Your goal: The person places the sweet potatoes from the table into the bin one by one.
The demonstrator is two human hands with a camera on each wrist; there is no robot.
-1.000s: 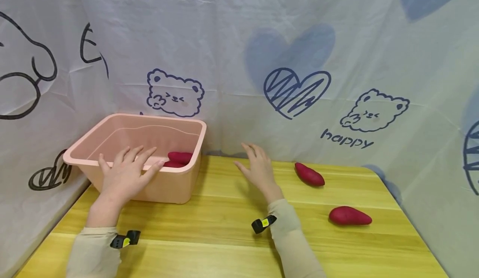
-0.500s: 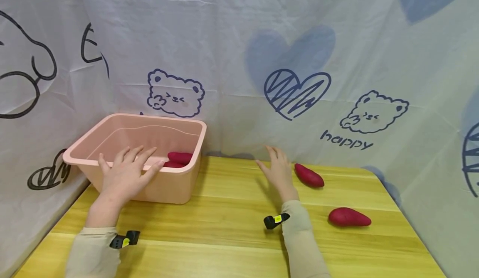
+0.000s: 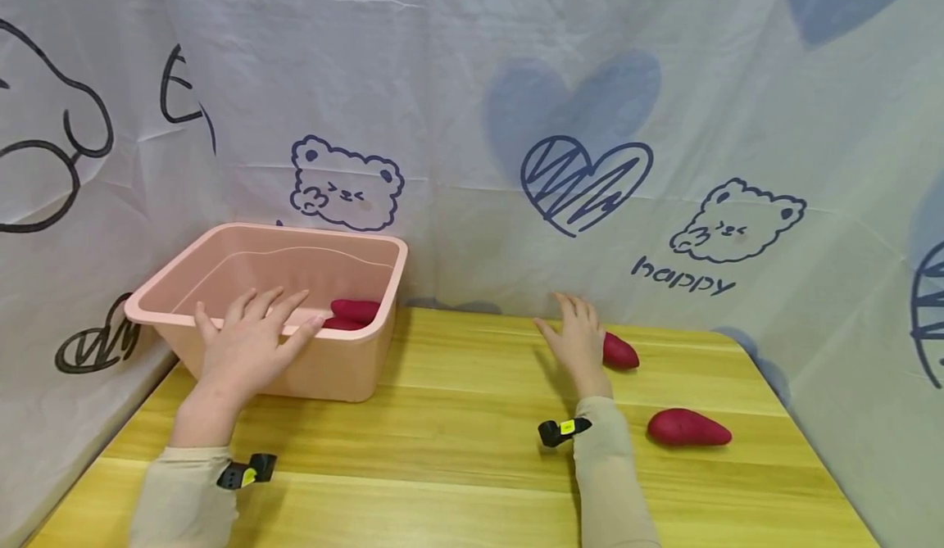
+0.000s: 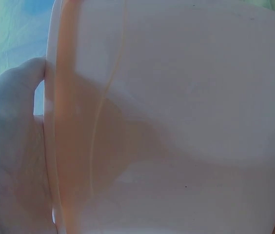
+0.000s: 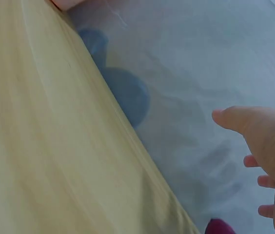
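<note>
My left hand [image 3: 247,347] lies over the near rim of a pink plastic basin [image 3: 332,368], its fingers spread toward the inside. The left wrist view shows the thumb against the rim, beside the broad basin wall [image 4: 191,122]. Two dark red sweet potatoes [image 3: 357,310] lie inside at the basin's right end, partly hidden by the rim. My right hand [image 3: 578,347] is held above the table with fingers extended and nothing in it. Just right of it, a sweet potato [image 3: 623,353] is partly covered by the hand; only its tip [image 5: 219,227] shows in the right wrist view.
Another sweet potato [image 3: 687,428] lies on the wood-grain table [image 3: 442,450], nearer and further right. A pale printed curtain [image 3: 472,122] hangs close behind the table and along both sides. Both wrists wear black bands.
My right hand has moved to the right, from mid-table to in front of the farther sweet potato, partly covering it. The left hand and the basin have stayed in place.
</note>
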